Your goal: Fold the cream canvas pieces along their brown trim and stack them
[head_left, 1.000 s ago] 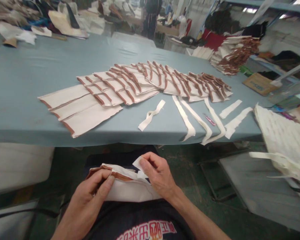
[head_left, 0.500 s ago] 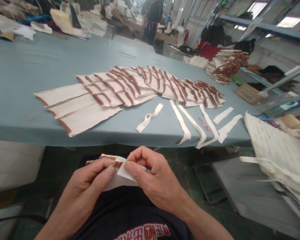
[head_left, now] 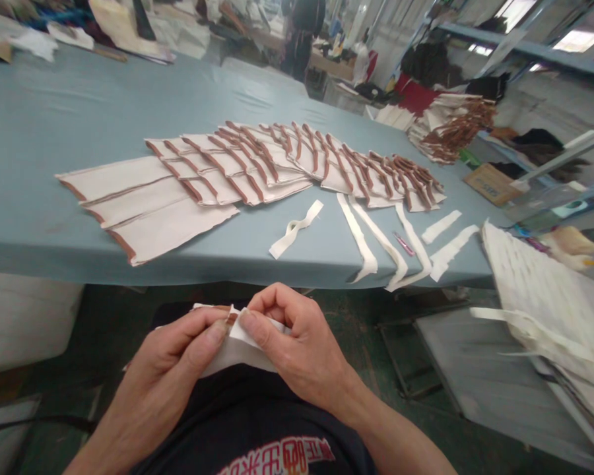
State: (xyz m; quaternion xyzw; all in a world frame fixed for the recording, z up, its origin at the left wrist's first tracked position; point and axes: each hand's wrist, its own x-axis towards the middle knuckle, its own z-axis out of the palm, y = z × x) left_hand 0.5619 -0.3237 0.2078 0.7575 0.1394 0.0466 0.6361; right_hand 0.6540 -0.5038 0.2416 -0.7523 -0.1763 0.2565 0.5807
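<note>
Over my lap, my left hand point(head_left: 178, 356) and my right hand point(head_left: 297, 343) both pinch one cream fabric piece with brown trim point(head_left: 232, 349). Thumbs and forefingers meet at its top edge, and most of the piece is hidden under my fingers. On the blue-grey table point(head_left: 54, 119) ahead lies a fanned row of similar cream panels with brown edging point(head_left: 257, 165). Several loose white strips point(head_left: 371, 237) lie near the table's front edge, some hanging over it. A small pink tool point(head_left: 404, 243) rests among them.
A stack of cream and brown pieces point(head_left: 450, 125) sits at the table's far right. To my right stands a pile of white material with strips point(head_left: 539, 297). A cardboard box point(head_left: 492, 185) lies beyond. A person point(head_left: 301, 26) stands far behind the table, amid cluttered benches.
My right hand has moved left along the piece's top edge until it meets my left hand, bunching the fabric. My view has risen slightly.
</note>
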